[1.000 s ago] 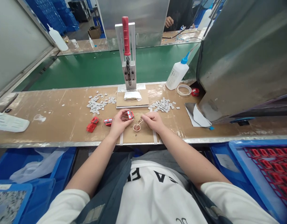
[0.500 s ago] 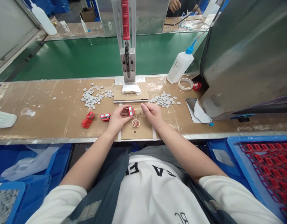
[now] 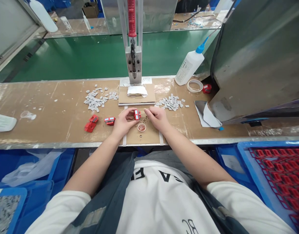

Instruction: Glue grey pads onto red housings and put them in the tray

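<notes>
My left hand (image 3: 123, 123) is closed on a small red toy car (image 3: 136, 114) with pale windows. A thin stick (image 3: 143, 112), pale and slender, is pinched in my right hand (image 3: 157, 117), its tip at the right side of the car. Just below sits a small round cup (image 3: 142, 127) holding reddish liquid. Left of my left hand lies another red toy car (image 3: 109, 121), and farther left are red plastic pieces (image 3: 91, 123). Small grey tiles lie in a left pile (image 3: 95, 99) and a right pile (image 3: 172, 102).
A hand press (image 3: 134, 61) with a red handle stands behind a cardboard pad (image 3: 149, 94). To the right are a white bottle (image 3: 189, 67), a tape roll (image 3: 194, 86) and folded sandpaper (image 3: 205, 115). A blue crate (image 3: 243, 152) holds rows of red parts.
My right hand has moved slightly left, bringing the stick closer to the car. The whole view has shifted a little.
</notes>
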Motion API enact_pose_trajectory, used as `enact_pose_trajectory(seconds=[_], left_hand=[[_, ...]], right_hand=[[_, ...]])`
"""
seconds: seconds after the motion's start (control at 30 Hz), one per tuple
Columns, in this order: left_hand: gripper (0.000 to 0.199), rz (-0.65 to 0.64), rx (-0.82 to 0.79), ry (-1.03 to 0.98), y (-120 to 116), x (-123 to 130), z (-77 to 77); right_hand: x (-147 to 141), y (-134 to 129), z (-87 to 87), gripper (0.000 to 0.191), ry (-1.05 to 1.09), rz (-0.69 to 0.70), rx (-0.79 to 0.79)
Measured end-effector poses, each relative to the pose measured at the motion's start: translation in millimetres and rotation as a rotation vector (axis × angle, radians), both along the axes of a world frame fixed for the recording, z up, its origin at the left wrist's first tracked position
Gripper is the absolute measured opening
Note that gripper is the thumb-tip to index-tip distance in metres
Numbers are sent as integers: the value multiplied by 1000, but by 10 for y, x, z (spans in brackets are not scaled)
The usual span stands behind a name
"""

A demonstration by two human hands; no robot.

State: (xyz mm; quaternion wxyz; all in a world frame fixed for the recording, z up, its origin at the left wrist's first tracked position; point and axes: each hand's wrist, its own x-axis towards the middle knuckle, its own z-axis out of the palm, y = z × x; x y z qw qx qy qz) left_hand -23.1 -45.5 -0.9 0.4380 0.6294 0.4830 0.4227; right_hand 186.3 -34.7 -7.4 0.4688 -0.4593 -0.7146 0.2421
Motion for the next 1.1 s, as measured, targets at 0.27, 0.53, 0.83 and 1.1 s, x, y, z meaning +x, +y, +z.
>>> enact_pose_trajectory(seconds=[0.27,0.53,0.83,1.1], left_hand=[[54,20,2,-48,13,-11,-9],[59,42,-6,-123,44,-45,-45],[63,-6,-62,-158,260,35,140],[65,-32,-73,-247,342,249,33]], right_hand=[[77,-93,103,67,99,235,27],[131,-103,109,61,-356,188,-37],[731,138,163,21,-532,-292,-174],[450,332,104,14,-695,-216,-177]])
